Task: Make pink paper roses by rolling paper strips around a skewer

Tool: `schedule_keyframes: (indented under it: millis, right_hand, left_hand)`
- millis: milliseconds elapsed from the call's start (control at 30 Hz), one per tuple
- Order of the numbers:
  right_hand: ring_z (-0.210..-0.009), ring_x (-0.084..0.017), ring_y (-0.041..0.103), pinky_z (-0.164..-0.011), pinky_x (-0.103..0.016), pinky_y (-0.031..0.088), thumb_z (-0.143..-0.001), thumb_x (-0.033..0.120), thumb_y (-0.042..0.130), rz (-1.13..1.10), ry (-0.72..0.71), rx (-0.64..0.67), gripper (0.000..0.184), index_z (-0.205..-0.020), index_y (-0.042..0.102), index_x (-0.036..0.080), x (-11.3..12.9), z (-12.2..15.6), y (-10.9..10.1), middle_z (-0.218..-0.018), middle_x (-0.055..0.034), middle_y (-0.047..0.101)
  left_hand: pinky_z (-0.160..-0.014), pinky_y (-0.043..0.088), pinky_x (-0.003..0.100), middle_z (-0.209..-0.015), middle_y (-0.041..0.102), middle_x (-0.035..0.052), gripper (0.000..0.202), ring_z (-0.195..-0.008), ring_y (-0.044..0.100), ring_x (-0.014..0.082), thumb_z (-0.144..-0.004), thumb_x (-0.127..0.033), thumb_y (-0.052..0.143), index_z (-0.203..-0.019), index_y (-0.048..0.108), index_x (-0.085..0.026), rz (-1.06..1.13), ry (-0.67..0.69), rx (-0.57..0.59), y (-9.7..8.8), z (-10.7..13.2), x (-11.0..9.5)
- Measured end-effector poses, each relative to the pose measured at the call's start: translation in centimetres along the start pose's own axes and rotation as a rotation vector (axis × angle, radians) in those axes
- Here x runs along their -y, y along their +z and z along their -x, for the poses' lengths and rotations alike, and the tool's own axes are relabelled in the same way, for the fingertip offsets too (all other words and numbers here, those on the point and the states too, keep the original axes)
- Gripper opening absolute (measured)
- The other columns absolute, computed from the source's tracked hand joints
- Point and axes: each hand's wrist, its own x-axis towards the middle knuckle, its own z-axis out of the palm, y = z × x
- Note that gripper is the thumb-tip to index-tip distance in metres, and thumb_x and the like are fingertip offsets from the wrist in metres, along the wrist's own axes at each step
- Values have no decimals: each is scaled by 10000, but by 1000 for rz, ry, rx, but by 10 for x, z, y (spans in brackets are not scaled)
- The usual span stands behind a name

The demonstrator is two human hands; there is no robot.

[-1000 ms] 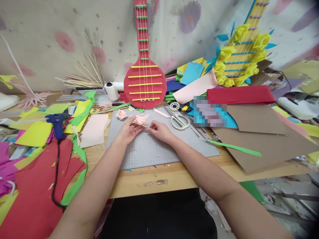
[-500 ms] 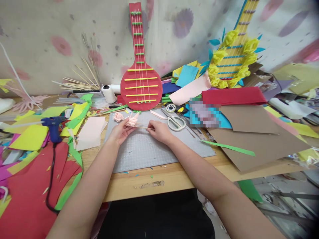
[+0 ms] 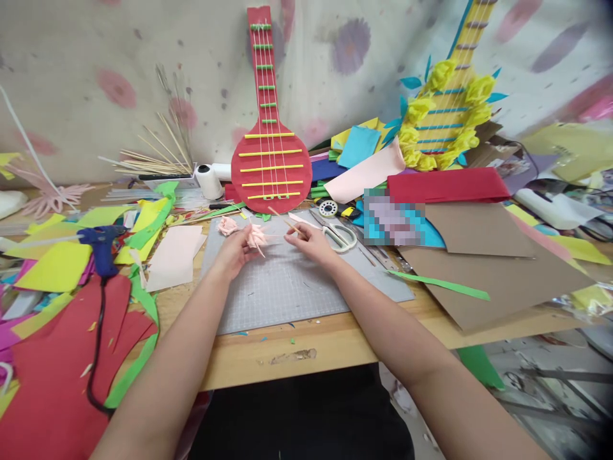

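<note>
My left hand [image 3: 235,250] is closed around the base of a pale pink paper flower [image 3: 257,236], whose petals point to the right. A thin wooden stick [image 3: 283,219] is pinched in my right hand [image 3: 309,241], its free end tilted up and to the left, apart from the flower. Fine pale strands seem to stretch between the flower and the right fingertips. Beyond my left hand, a second pink paper rose [image 3: 227,225] rests on the grey cutting mat [image 3: 287,294], which lies under both hands.
Scissors [image 3: 341,237] lie right of my right hand. A blue glue gun [image 3: 104,246] stands among coloured paper at left. A red paper-covered instrument [image 3: 272,167] leans at the back, near a yellow flowered one [image 3: 443,118]. Brown cardboard [image 3: 488,275] covers the right side.
The stick has swung from lying level against the flower to pointing up and left, away from it. My right hand has turned and lifted slightly; the flower has tilted in my left.
</note>
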Motion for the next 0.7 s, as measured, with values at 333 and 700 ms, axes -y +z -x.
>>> schedule_keyframes:
  millis: [333,700]
  right_hand:
    - [-526,-90,365,-521,-221,263,-719,356,501,93,27,-238,213,-609,431,188,-5,1,13,-536,48,417]
    - [-515,-84,333,-523,-224,255,-679,346,499,28,119,-265,206,-598,382,198,-8,-2,12,-524,63,371]
  left_hand:
    - [-741,540,285,-881,650,162,285,-843,654,190,-854,-355,467,-966,490,-94,243,-188,139,16,4,13]
    - [-765,521,325,-803,666,104,104,-747,659,163,-777,-205,582,-797,555,-108,116,-11,53,26,9,22]
